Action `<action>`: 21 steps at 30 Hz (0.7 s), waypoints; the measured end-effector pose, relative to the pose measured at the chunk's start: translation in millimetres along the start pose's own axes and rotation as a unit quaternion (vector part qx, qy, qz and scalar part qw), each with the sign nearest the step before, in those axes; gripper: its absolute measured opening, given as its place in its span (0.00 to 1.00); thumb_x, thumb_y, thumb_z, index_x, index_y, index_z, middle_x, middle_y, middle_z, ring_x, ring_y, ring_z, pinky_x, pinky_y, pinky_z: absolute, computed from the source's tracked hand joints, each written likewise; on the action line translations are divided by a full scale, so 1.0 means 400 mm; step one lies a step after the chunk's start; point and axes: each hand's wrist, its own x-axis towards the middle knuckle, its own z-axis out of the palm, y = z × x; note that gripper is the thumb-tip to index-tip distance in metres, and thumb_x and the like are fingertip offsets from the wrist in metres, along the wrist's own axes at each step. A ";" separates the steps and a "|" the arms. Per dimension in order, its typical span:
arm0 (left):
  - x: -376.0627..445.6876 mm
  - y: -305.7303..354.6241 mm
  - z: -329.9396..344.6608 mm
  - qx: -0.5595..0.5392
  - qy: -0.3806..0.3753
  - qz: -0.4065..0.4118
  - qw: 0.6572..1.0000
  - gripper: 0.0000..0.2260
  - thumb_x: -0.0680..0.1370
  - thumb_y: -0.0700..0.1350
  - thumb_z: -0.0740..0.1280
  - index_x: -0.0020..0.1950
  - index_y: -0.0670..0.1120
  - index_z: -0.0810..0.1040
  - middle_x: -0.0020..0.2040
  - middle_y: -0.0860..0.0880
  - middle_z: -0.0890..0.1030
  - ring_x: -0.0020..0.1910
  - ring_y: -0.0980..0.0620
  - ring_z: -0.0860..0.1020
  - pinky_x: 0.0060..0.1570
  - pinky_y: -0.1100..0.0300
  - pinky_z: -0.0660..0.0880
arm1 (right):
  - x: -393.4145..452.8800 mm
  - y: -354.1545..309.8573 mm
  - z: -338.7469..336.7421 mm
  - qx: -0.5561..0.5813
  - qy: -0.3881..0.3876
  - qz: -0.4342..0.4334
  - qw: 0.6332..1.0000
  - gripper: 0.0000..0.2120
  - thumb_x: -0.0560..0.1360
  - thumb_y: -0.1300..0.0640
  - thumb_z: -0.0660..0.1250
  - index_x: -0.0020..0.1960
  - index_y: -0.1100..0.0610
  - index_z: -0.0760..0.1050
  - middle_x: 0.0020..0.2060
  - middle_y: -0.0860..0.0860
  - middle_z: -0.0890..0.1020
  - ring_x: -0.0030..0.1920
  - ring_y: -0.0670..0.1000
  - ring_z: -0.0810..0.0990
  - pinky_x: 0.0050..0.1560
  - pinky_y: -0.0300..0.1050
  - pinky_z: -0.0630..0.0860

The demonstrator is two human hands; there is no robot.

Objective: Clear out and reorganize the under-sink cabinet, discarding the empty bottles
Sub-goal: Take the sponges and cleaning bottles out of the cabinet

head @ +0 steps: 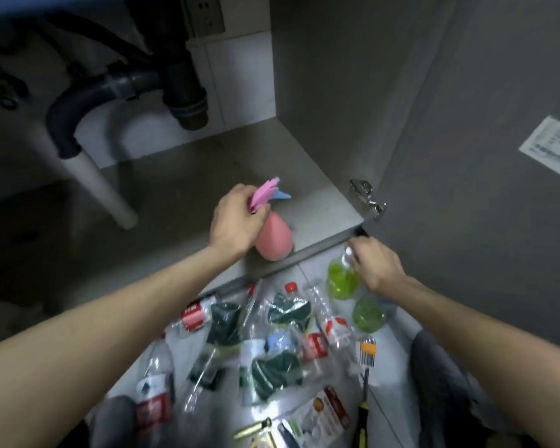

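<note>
My left hand (pixel 235 221) grips the neck of a pink spray bottle (pixel 274 240) with a pink trigger and blue nozzle, at the front edge of the cabinet floor (pixel 307 176). My right hand (pixel 375 265) pinches the white pump top of a green soap bottle (pixel 340 281) standing on the tiled floor just outside the cabinet. A second green bottle (pixel 369 313) sits right behind it, nearer to me. Several empty clear plastic bottles (pixel 332 321) with red labels lie scattered on the floor between my arms.
Dark drain pipes (pixel 117 88) and a white pipe (pixel 101 185) hang at the cabinet's left. The open door (pixel 485 156) with its hinge (pixel 367 198) stands at right. Green scouring pads in packets (pixel 274 373), a screwdriver (pixel 362 412) and small packages lie on the floor.
</note>
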 end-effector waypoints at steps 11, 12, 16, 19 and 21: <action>-0.419 -0.139 -0.278 0.092 0.028 -0.238 0.967 0.07 0.71 0.44 0.68 0.48 0.48 0.80 0.45 0.46 0.81 0.46 0.43 0.78 0.42 0.56 0.72 | -0.118 -0.272 -0.113 0.094 0.156 -0.105 0.978 0.12 0.84 0.48 0.56 0.57 0.57 0.70 0.53 0.61 0.80 0.55 0.63 0.77 0.48 0.54 0.69; -0.444 -0.166 -0.298 0.102 0.024 -0.264 0.959 0.08 0.71 0.44 0.69 0.49 0.48 0.81 0.46 0.45 0.82 0.46 0.42 0.79 0.42 0.56 0.72 | -0.124 -0.297 -0.113 0.091 0.156 -0.122 0.976 0.13 0.84 0.48 0.55 0.57 0.56 0.70 0.52 0.60 0.80 0.54 0.63 0.78 0.46 0.53 0.68; -0.539 -0.279 -0.361 0.129 0.012 -0.353 0.927 0.10 0.72 0.44 0.69 0.52 0.46 0.81 0.48 0.42 0.82 0.50 0.40 0.80 0.45 0.55 0.74 | -0.158 -0.394 -0.090 0.093 0.132 -0.195 0.967 0.12 0.84 0.46 0.53 0.55 0.53 0.68 0.49 0.58 0.81 0.48 0.62 0.79 0.43 0.52 0.68; -0.597 -0.372 -0.381 0.176 0.003 -0.382 0.907 0.11 0.75 0.45 0.69 0.54 0.41 0.78 0.54 0.39 0.79 0.55 0.36 0.78 0.52 0.51 0.72 | -0.199 -0.465 -0.043 0.111 0.076 -0.253 0.958 0.11 0.84 0.45 0.50 0.53 0.51 0.65 0.45 0.54 0.80 0.42 0.59 0.77 0.42 0.52 0.71; -0.617 -0.416 -0.367 0.180 0.001 -0.416 0.891 0.13 0.76 0.46 0.69 0.57 0.39 0.76 0.58 0.38 0.77 0.58 0.35 0.77 0.55 0.49 0.72 | -0.233 -0.506 -0.002 0.119 0.027 -0.294 0.948 0.12 0.84 0.44 0.48 0.51 0.50 0.65 0.42 0.51 0.78 0.39 0.56 0.75 0.37 0.50 0.68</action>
